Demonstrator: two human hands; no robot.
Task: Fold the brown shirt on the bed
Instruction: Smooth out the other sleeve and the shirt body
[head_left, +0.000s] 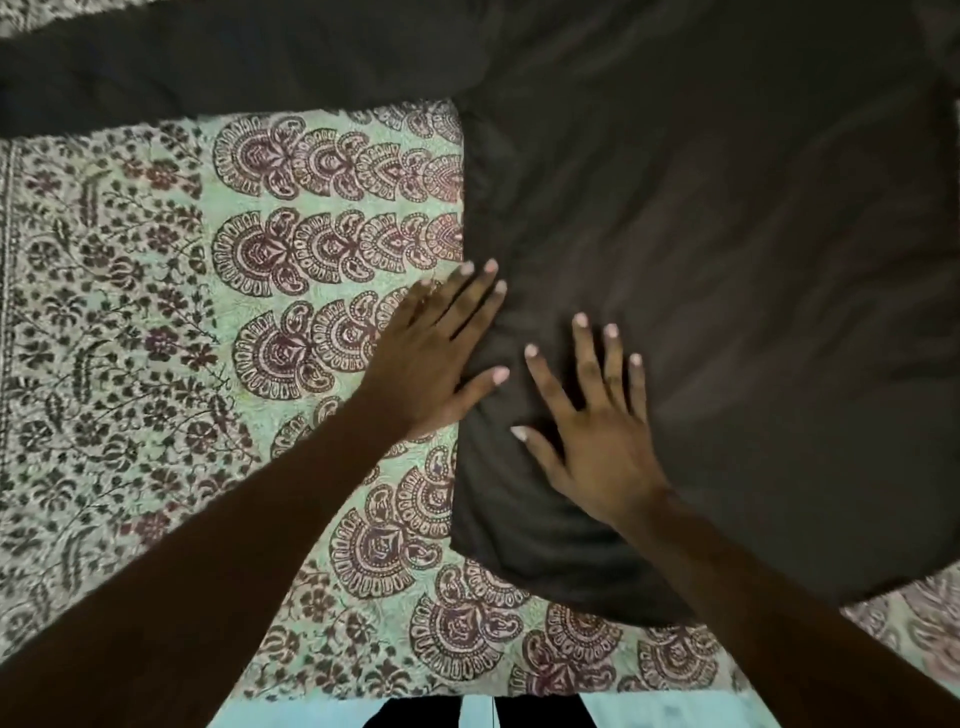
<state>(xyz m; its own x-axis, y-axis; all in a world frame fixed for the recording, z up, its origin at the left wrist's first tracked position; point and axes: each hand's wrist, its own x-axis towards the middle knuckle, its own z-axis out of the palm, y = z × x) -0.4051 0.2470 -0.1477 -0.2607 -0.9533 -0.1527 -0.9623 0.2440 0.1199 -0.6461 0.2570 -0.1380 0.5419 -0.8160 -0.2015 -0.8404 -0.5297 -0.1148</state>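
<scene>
1. Since the camera looks almost straight down, the closest thing is a strip of pale blue floor (675, 714). Right after it comes the green cotton bedspread with maroon paisley print (156, 322) that everything sits on.
2. Next is the near hem of the dark brown soft-fabric shirt (727, 270). It lies flat on the right part of the bed, and its body runs away from the person, so the long axis goes near to far.
3. The right hand (592, 441) is the nearer one. It's palm-down on the shirt just inside the left side edge, fingers straight and fanned apart, pinching nothing.
4. A bit farther, the left hand (431, 358) sits right on that same edge. The palm is over the bedspread, while the thumb and a couple of fingertips reach onto the brown cloth. It's also flat and spread, with no grip that I can see.
5. The bit that matters imo is that the shirt's bulk lies to the right of both hands. It looks like smoothing before a lengthwise fold toward the right, and the left hand is best placed to lift that edge.
6. Farthest out, the long brown sleeve (208, 67) stretches off to the left, well apart from both hands. It probably needs tucking in too.
</scene>
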